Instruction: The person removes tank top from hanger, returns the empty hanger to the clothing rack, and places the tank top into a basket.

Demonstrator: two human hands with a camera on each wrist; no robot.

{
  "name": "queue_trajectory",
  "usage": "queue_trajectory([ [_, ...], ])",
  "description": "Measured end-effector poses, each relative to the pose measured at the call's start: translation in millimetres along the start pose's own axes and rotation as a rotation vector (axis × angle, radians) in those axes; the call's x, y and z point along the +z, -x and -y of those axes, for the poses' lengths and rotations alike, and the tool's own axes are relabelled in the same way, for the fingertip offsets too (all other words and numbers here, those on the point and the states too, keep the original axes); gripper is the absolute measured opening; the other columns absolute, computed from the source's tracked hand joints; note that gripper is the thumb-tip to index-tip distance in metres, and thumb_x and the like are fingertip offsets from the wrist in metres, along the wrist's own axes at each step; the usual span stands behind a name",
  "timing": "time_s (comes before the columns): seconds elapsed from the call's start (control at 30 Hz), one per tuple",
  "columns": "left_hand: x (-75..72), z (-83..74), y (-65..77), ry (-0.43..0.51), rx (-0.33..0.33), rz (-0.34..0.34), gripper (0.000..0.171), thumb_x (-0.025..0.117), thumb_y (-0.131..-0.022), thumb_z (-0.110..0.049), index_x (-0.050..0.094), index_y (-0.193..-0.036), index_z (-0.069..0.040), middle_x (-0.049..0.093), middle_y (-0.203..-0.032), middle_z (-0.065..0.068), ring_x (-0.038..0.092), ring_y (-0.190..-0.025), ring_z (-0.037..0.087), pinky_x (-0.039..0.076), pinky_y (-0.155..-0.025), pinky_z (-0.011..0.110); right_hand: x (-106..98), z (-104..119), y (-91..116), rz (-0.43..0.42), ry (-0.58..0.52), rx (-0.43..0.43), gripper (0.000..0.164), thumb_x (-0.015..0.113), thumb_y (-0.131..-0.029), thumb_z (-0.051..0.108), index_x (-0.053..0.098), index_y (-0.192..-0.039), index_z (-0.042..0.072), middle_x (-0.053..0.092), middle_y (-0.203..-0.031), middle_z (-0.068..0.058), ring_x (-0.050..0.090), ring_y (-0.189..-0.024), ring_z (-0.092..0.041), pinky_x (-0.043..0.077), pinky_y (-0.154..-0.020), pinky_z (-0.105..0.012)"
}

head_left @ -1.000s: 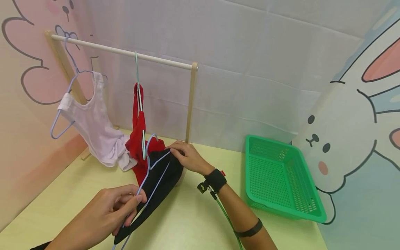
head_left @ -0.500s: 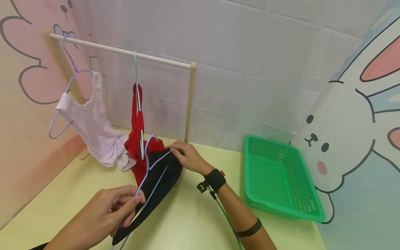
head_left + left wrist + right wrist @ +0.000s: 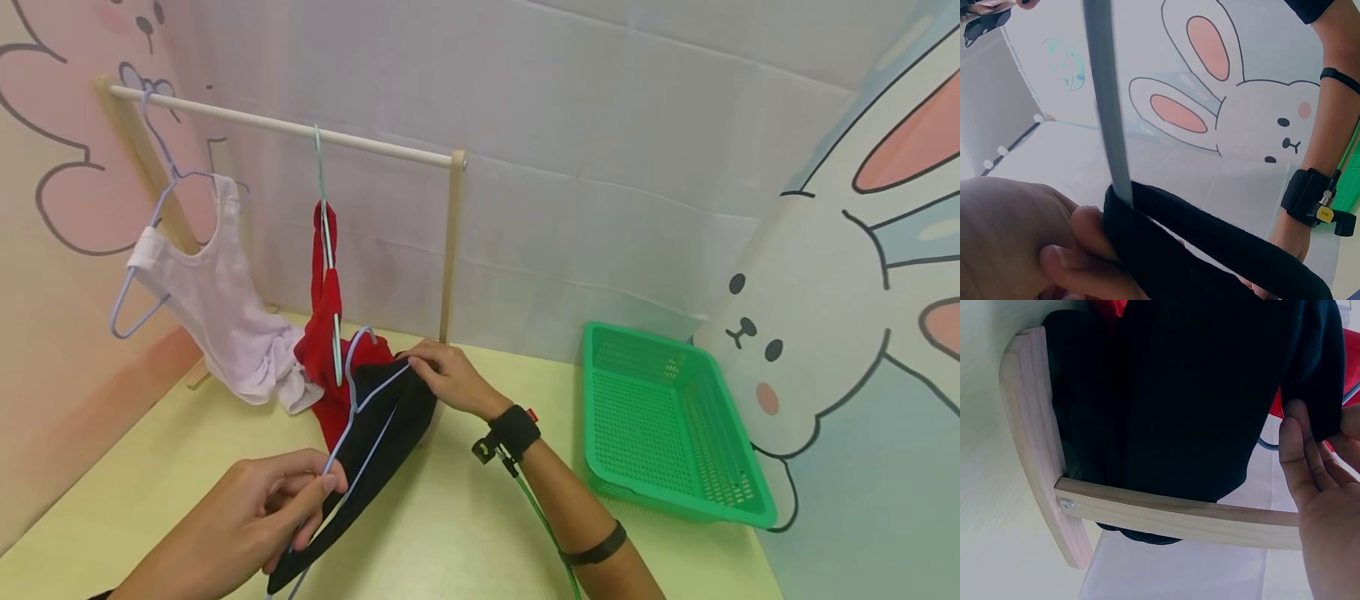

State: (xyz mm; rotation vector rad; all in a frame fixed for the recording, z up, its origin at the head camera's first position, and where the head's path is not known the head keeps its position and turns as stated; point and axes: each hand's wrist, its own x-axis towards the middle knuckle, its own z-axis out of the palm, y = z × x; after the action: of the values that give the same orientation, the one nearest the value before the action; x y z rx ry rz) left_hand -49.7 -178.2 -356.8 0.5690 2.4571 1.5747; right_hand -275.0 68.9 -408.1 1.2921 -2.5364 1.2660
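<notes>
In the head view a lavender clothes hanger (image 3: 352, 367) slants over the table, with a black garment (image 3: 405, 421) draped on it. My left hand (image 3: 258, 512) pinches the hanger's near arm, where a black strap (image 3: 1160, 256) loops around it in the left wrist view. At the hanger's far arm, my right hand (image 3: 457, 382) pinches the black cloth between thumb and fingers. The right wrist view shows the garment's body (image 3: 1191, 406) hanging beside the rack's wooden foot. Behind it, a red garment (image 3: 327, 333) hangs on a mint hanger (image 3: 320, 171).
A wooden rack with a white rail (image 3: 285, 125) stands at the left. From its left end hangs a white tank top (image 3: 217, 283) on another lavender hanger (image 3: 161, 158). A green plastic basket (image 3: 678, 510) sits on the pale yellow table (image 3: 480, 533) at the right.
The whole head view has slid slightly, so the rack and basket appear a little further left. Both hands keep their holds on the hanger and black garment.
</notes>
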Motion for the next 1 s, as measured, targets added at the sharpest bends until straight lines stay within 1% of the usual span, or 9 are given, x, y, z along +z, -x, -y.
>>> queue_trajectory([
  [0.07,-0.6,-0.4,0.3,0.011,-0.035,0.01,0.017,0.056,-0.113,-0.013,0.068,-0.12,-0.004,0.061,-0.07,-0.006,0.053,-0.047,0.015,0.051,-0.045,0.032,0,-2,0,0.001,-0.003,0.001,0.03,0.053,-0.111,0.011,0.073,-0.131,-0.002,0.072,-0.122,-0.014,0.063,-0.106,-0.025,0.052,-0.095,-0.032],
  [0.17,-0.7,0.2,0.6,0.007,-0.012,0.008,0.016,0.055,-0.113,-0.011,0.068,-0.119,-0.004,0.06,-0.069,-0.006,0.052,-0.047,0.015,0.05,-0.044,0.032,1,-4,0,0.002,-0.008,0.003,0.031,0.053,-0.111,0.011,0.072,-0.131,-0.002,0.071,-0.121,-0.013,0.061,-0.103,-0.024,0.051,-0.092,-0.031],
  [0.23,-0.6,0.6,0.7,0.007,-0.004,0.007,0.015,0.055,-0.113,-0.011,0.068,-0.118,-0.005,0.06,-0.069,-0.006,0.052,-0.048,0.015,0.05,-0.043,0.032,0,-5,0,0.002,-0.009,0.009,0.031,0.053,-0.111,0.012,0.072,-0.131,-0.003,0.071,-0.121,-0.013,0.061,-0.104,-0.025,0.051,-0.093,-0.032],
  [0.3,-0.2,1.7,1.0,0.0,0.023,0.002,0.014,0.055,-0.113,-0.011,0.068,-0.117,-0.006,0.06,-0.069,-0.007,0.052,-0.047,0.014,0.049,-0.043,0.032,0,-6,0,0.0,-0.012,0.017,0.031,0.053,-0.111,0.012,0.072,-0.132,-0.003,0.071,-0.122,-0.013,0.062,-0.106,-0.025,0.051,-0.095,-0.033],
  [0.47,-0.5,3.1,1.4,0.005,0.037,0.008,0.015,0.054,-0.113,-0.01,0.068,-0.117,-0.006,0.06,-0.069,-0.006,0.052,-0.048,0.013,0.049,-0.043,0.031,1,-8,2,-0.013,-0.023,0.035,0.031,0.054,-0.111,0.014,0.072,-0.132,0.0,0.071,-0.121,-0.012,0.062,-0.107,-0.024,0.051,-0.096,-0.034],
  [0.67,-3.1,1.4,0.4,0.021,-0.012,0.033,0.014,0.056,-0.113,-0.012,0.067,-0.117,-0.005,0.06,-0.069,-0.006,0.052,-0.047,0.015,0.05,-0.044,0.031,1,-9,3,-0.025,-0.033,0.039,0.031,0.054,-0.111,0.013,0.073,-0.131,-0.001,0.072,-0.12,-0.012,0.062,-0.106,-0.024,0.051,-0.095,-0.033],
  [0.8,-4.0,1.9,-0.1,0.027,-0.013,0.039,0.015,0.055,-0.112,-0.011,0.067,-0.118,-0.004,0.061,-0.07,-0.005,0.052,-0.048,0.016,0.05,-0.044,0.031,1,-10,3,-0.042,-0.021,0.047,0.03,0.054,-0.111,0.012,0.074,-0.129,-0.001,0.073,-0.119,-0.013,0.062,-0.103,-0.023,0.051,-0.093,-0.032],
  [0.9,-3.3,4.1,-0.1,0.025,0.019,0.032,0.014,0.055,-0.112,-0.009,0.067,-0.118,-0.003,0.061,-0.069,-0.005,0.052,-0.048,0.015,0.049,-0.043,0.032,1,-11,3,-0.048,-0.023,0.054,0.029,0.054,-0.111,0.011,0.074,-0.128,-0.001,0.073,-0.118,-0.013,0.063,-0.101,-0.022,0.052,-0.091,-0.031],
  [1.0,-2.0,7.0,0.4,0.023,0.051,0.018,0.014,0.055,-0.112,-0.008,0.067,-0.117,-0.003,0.061,-0.069,-0.005,0.052,-0.048,0.014,0.049,-0.042,0.032,2,-12,4,-0.047,-0.028,0.051,0.029,0.054,-0.111,0.012,0.074,-0.128,-0.001,0.073,-0.12,-0.013,0.065,-0.104,-0.021,0.052,-0.094,-0.031],
])
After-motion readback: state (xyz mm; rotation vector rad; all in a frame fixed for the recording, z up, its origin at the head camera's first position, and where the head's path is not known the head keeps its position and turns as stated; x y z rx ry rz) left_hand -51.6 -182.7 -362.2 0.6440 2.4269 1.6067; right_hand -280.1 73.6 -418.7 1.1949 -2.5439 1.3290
